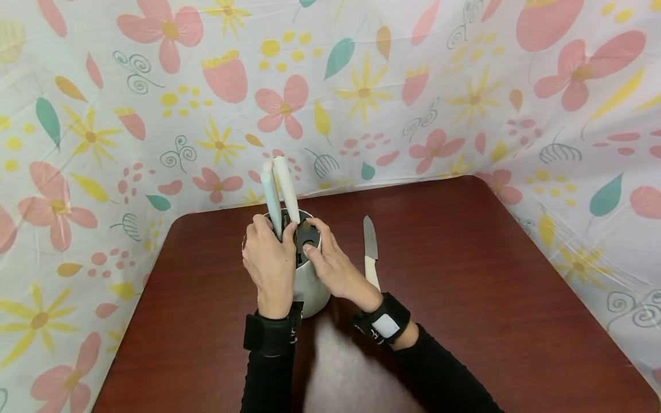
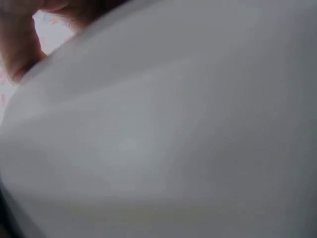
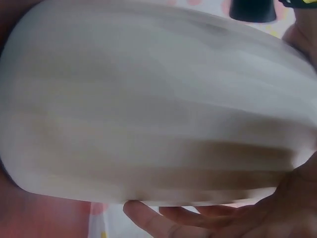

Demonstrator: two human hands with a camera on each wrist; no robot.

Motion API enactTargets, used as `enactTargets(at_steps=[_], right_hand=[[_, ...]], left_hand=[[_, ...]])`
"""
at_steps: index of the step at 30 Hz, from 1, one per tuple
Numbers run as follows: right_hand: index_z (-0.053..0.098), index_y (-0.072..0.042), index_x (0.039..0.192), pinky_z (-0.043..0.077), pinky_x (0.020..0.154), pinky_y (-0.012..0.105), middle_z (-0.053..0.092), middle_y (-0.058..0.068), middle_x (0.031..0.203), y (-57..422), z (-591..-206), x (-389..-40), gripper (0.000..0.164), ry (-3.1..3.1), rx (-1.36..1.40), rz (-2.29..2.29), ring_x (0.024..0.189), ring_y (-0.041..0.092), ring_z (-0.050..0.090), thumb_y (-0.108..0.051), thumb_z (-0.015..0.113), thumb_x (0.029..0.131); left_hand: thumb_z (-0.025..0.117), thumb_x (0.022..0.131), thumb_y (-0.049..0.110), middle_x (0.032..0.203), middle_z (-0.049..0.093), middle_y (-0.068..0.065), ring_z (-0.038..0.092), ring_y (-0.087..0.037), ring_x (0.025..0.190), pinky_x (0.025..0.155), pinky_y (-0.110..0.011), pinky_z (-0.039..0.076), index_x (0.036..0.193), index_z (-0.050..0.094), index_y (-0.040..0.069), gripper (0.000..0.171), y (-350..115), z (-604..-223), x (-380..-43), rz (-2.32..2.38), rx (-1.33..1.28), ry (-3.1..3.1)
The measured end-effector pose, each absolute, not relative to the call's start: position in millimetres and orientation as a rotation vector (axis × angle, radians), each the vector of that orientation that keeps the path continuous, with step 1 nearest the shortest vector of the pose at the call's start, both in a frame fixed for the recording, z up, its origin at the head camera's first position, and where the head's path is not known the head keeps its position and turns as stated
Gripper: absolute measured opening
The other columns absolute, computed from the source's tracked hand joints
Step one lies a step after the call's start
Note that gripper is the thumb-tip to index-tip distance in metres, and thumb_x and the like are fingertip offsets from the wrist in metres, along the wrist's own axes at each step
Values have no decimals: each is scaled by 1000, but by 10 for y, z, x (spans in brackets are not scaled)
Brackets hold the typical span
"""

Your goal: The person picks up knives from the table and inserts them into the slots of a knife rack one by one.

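A white round knife holder (image 1: 310, 301) with a dark slotted top stands on the table. My left hand (image 1: 269, 264) grips its left rim, the thumb over the top beside the handles. On the right side my right hand (image 1: 343, 272) holds the rim, thumb resting on the dark top. A light blue knife handle (image 1: 271, 201) and a white knife handle (image 1: 287, 189) stick up from the slots near my left fingers. Both wrist views are mostly filled by the holder's wall (image 3: 148, 99); my right fingers (image 3: 153, 220) lie along it in the right wrist view.
A knife (image 1: 370, 246) with a cream handle lies right of the holder, blade pointing away, its handle end close to my right wrist. The dark red-brown table (image 1: 465, 275) ends at a floral cloth (image 1: 372, 143) hanging behind it and along the sides.
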State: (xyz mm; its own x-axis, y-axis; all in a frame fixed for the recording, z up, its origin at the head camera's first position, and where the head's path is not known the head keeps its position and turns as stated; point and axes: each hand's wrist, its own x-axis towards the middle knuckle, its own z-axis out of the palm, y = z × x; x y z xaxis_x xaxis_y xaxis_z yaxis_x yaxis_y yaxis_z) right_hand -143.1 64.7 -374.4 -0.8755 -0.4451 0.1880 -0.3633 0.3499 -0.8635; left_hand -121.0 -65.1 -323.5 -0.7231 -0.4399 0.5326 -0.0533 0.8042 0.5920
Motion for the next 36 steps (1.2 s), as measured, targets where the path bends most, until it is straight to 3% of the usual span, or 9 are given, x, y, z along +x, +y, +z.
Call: enactTargets(at_steps=[6,13,21,31,36], right_hand=[[17,-37,158,42,106,52,26,5,165,719,-3662,-1394,55,2501,-719,-1563,140,26,45,-45,38,108],[19,-35,159,37,114,61,27,8,164,809,-3507,-1397,54,2574,-758,-1576,153,29,31,-46,37,109],[22,-33,160,28,124,53,26,-1,167,986,-3110,-1340,55,2736,-777,-1646,157,19,24,-46,36,109],[25,-32,160,23,127,49,26,-8,167,1167,-2654,-991,54,2883,-992,-1815,158,11,20,-31,43,109],[26,-21,161,21,128,44,26,-3,168,1229,-2564,-732,58,2895,-1143,-1860,159,16,20,-20,47,107]], left_hand=[[78,91,34,93,55,-21,54,-40,82,81,-52,47,107,49,0,47,-653,-3235,-1188,-803,323,-2278],[76,92,37,111,58,-21,51,-39,96,84,-50,47,124,51,1,54,-653,-3183,-1111,-822,250,-2283],[74,92,41,125,59,-19,54,-41,112,92,-54,47,137,52,5,62,-618,-2918,-875,-728,149,-2205],[69,96,39,128,61,-22,53,-41,120,104,-52,43,140,56,3,58,-482,-2578,-503,-624,-104,-1923],[63,101,35,131,60,-25,55,-43,126,109,-54,44,139,57,1,52,-391,-2513,-329,-601,-217,-1838]])
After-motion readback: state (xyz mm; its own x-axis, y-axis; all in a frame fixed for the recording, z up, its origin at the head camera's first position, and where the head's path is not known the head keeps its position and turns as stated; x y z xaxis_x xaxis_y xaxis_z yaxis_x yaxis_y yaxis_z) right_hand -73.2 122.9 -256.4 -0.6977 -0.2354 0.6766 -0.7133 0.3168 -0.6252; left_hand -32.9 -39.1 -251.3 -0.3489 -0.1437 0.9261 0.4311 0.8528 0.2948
